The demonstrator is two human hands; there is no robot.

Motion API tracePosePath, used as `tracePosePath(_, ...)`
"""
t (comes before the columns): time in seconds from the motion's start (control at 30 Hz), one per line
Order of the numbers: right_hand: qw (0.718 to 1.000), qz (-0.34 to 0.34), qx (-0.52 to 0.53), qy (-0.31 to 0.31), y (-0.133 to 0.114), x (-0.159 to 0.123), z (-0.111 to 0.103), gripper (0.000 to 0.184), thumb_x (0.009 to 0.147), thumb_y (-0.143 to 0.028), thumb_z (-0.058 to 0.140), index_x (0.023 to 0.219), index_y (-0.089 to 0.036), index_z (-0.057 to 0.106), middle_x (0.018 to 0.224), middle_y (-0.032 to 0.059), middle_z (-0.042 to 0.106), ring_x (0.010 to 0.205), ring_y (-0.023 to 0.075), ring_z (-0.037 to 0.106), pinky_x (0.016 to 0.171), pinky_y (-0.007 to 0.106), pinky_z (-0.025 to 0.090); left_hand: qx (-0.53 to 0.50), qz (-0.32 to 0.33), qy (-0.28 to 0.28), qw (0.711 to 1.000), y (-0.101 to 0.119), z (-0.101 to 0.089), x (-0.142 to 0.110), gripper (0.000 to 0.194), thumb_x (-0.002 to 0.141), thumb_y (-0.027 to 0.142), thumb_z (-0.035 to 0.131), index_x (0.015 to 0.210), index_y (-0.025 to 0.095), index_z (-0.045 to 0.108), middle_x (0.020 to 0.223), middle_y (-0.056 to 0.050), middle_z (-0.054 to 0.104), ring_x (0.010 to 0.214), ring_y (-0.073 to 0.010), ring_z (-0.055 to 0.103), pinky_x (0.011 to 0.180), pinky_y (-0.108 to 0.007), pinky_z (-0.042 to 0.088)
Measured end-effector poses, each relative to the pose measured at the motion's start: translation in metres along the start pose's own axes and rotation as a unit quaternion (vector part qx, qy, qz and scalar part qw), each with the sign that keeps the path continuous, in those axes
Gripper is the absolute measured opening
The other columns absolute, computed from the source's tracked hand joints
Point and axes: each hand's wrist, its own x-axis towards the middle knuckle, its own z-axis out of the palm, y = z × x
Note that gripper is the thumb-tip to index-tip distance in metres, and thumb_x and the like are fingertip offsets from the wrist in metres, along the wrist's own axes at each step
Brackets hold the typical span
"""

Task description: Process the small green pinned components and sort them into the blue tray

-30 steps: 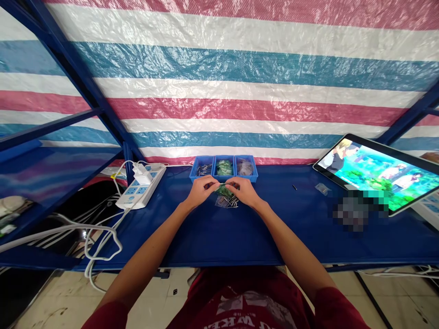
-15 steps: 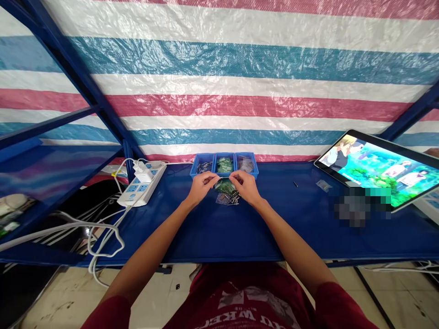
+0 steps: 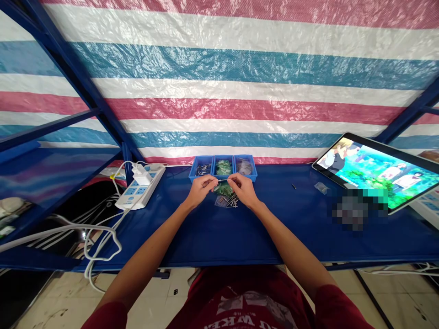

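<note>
Hands close together, fingertips pinching lightly: my left hand (image 3: 200, 191) and right hand (image 3: 244, 190) hold a thin metal pin (image 3: 222, 180) level and steady, just above green-wrapped pieces (image 3: 223, 188) on the blue surface (image 3: 206, 240), near the three-section blue tray (image 3: 222, 167)

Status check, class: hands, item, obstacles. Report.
Left hand and right hand pinching thin metal pin. Plastic bag directly below. Blue tray just beyond.

Bright even light, glare on the plastic tarpaulin (image 3: 219, 109), wide-angle distortion at edges
</note>
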Motion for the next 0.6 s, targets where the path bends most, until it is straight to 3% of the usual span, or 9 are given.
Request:
tracePosePath(0.27, 1.0, -0.019, 0.022, -0.007, 0.0017, -0.001, 0.002, 0.025, 0.089, -0.043, 0.05, 0.087, -0.02, 0.059, 0.077, 0.0029, 0.062, 0.061, 0.0146, 0.056, 0.057, 0.026, 0.045, -0.054, -0.017, -0.015, 0.998, 0.0037, -0.0006, 0.0015, 0.037, 0.083, 0.048, 0.06, 0.067, 0.014, 0.062, 0.059, -0.001, 0.056, 0.051, -0.01, 0.05, 0.045, -0.02, 0.037)
tracePosePath(0.47, 0.999, -0.022, 0.02, -0.011, 0.0015, -0.0015, 0.0013, 0.028, 0.09, -0.044, 0.048, 0.081, -0.02, 0.057, 0.072, 0.0021, 0.06, 0.062, 0.0148, 0.055, 0.056, 0.025, 0.043, -0.059, -0.016, 0.019, 0.998, -0.0012, 0.0009, 0.0014, 0.031, 0.076, 0.042, 0.07, 0.089, 0.014, 0.068, 0.073, -0.004, 0.066, 0.053, -0.0102, 0.053, 0.046, -0.021, 0.041)
tracePosePath(0.6, 0.999, -0.015, 0.025, -0.015, 0.001, -0.0012, 0.0019, 0.029, 0.091, -0.045, 0.047, 0.079, -0.02, 0.056, 0.067, 0.0011, 0.057, 0.061, 0.015, 0.054, 0.056, 0.025, 0.042, -0.041, 0.002, 0.023, 0.999, -0.0042, 0.0012, 0.0013, 0.027, 0.074, 0.038, 0.073, 0.087, 0.015, 0.07, 0.07, -0.003, 0.065, 0.053, -0.0101, 0.053, 0.049, -0.021, 0.042)
